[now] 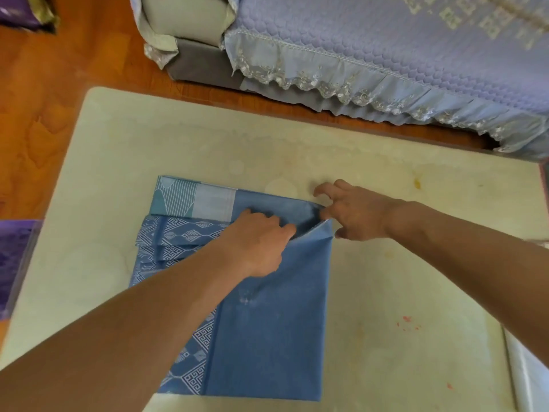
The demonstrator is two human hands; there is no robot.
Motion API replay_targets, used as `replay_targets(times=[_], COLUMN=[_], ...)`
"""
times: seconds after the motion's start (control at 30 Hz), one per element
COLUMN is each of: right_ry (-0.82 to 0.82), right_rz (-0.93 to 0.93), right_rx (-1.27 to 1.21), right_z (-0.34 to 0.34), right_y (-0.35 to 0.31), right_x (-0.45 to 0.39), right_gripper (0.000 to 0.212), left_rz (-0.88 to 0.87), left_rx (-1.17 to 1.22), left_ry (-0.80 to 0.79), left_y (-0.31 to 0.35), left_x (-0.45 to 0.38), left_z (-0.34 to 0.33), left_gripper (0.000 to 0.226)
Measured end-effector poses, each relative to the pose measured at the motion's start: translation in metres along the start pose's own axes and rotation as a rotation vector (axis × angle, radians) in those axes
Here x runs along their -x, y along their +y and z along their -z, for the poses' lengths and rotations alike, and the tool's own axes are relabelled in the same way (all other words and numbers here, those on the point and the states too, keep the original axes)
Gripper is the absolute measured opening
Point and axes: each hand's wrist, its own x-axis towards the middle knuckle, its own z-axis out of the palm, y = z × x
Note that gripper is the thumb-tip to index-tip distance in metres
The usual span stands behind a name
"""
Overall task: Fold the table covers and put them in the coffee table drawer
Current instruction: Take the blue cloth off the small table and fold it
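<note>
Orange wood floor [44, 120], sofa [386, 40] in a lilac quilted lace-trimmed cover along the top. Cream coffee table top [416, 278], stained, fills most of the view. Blue table cover [267, 337] lies folded near the table's front edge, left of centre; greek-key patterned layers show on its left side, plain blue on top. Left hand [258, 245] rests on the cover, fingers curled into the fold at its far right corner. Right hand [353, 215] pinches that same corner, other fingers loosely spread.
</note>
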Motion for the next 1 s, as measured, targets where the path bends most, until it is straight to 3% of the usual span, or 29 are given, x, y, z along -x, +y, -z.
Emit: replay_targets(times=[0.1, 0.2, 0.3, 0.37, 0.47, 0.53, 0.6, 0.67, 0.77, 1.0], right_ry=[-0.023, -0.014, 0.099, 0.22, 0.394, 0.619, 0.86, 0.802, 0.6, 0.561], right_rz=[-0.084, -0.216, -0.348, -0.442, -0.646, -0.688, -0.61, -0.491, -0.573, -0.701], right_rx=[-0.1, -0.412, -0.528, -0.61, -0.864, -0.744, -0.506, -0.366, -0.375, -0.378], right_z=[-0.002, -0.01, -0.024, -0.04, -0.057, -0.063, -0.07, -0.082, -0.107, -0.115], right_y=[0.008, 0.008, -0.002, -0.012, -0.031, -0.052, -0.077, -0.097, -0.085, -0.05], right_x=[-0.001, -0.001, -0.007, -0.013, -0.018, -0.019, -0.025, -0.035, -0.043, -0.044], right_gripper=[0.042, 0.04, 0.043, 0.044, 0.074, 0.07, 0.057, 0.057, 0.078, 0.075], left_rz=[0.019, 0.147, 0.286, 0.329, 0.273, 0.27, 0.32, 0.352, 0.362, 0.429], left_rx=[0.045, 0.115, -0.02, -0.102, -0.139, -0.105, -0.07, -0.081, -0.082, -0.055], left_ry=[-0.099, -0.222, -0.1, 0.074, 0.258, 0.234, 0.167, 0.158, 0.187, 0.217], left_y=[-0.005, -0.034, -0.058, -0.058, -0.046, -0.041, -0.041, -0.045, -0.047, -0.047], left_x=[-0.003, -0.021, -0.024, -0.009, 0.024, 0.037, 0.042, 0.043, 0.04, 0.039], left_z=[0.016, 0.032, 0.035, 0.017, -0.022, -0.046, -0.065, -0.079, -0.088, -0.089], left_gripper=[0.021, 0.032, 0.031, 0.046, 0.065, 0.06, 0.065, 0.068, 0.068, 0.072])
